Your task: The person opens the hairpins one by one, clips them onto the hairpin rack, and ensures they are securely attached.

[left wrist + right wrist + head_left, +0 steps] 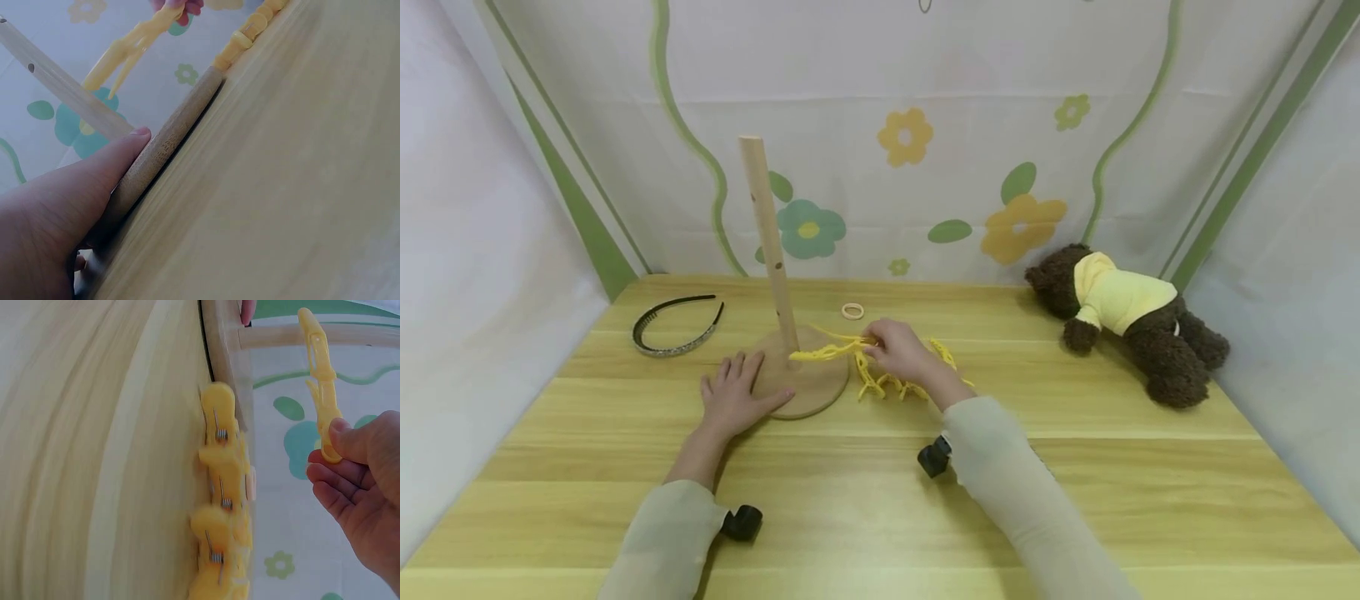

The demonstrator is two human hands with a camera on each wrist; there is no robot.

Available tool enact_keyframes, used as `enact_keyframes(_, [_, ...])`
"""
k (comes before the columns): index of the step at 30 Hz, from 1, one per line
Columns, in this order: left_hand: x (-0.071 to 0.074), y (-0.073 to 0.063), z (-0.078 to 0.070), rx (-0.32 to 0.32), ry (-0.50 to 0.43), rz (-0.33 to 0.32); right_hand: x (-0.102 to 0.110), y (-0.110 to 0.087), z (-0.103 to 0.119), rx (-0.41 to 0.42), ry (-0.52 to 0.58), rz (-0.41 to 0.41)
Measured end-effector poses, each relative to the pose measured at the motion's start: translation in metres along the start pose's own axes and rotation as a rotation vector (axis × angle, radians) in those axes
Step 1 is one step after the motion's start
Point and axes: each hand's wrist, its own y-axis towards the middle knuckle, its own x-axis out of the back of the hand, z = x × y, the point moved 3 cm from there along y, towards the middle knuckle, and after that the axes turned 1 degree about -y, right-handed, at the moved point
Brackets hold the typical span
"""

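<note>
Fingers spread, my left hand point(732, 402) presses on the round wooden base point(808, 392) of an upright post point(767, 225). The thumb point(128, 150) lies at the base's edge in the left wrist view. My right hand point(901, 350) pinches one end of a slim yellow plastic piece point(826, 352) with cut-outs and a side prong point(312, 392). Raised above the table, its free end points left and overlaps the post's foot in the head view. Below and behind the right hand lie several yellow spring clips point(222, 478) in a row, partly hidden by that hand in the head view.
A glittery black headband point(673, 348) lies at the back left. Behind the base is a small pale ring point(852, 312). A brown teddy bear in a yellow shirt point(1123, 296) lies at the back right. Patterned fabric walls point(850, 75) stand around the wooden table point(820, 508).
</note>
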Motion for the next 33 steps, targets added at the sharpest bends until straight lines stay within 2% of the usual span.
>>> enact_keyframes(9, [0.000, 0.001, 0.000, -0.006, -0.002, -0.014, -0.016, 0.018, 0.020, 0.034, -0.019, 0.014])
enact_keyframes(16, [-0.001, 0.002, 0.001, -0.003, -0.011, -0.011, -0.025, 0.027, 0.027, 0.006, -0.029, 0.045])
enact_keyframes(33, [-0.001, 0.001, 0.000, 0.007, -0.002, -0.005, -0.027, 0.028, 0.032, -0.044, 0.013, 0.083])
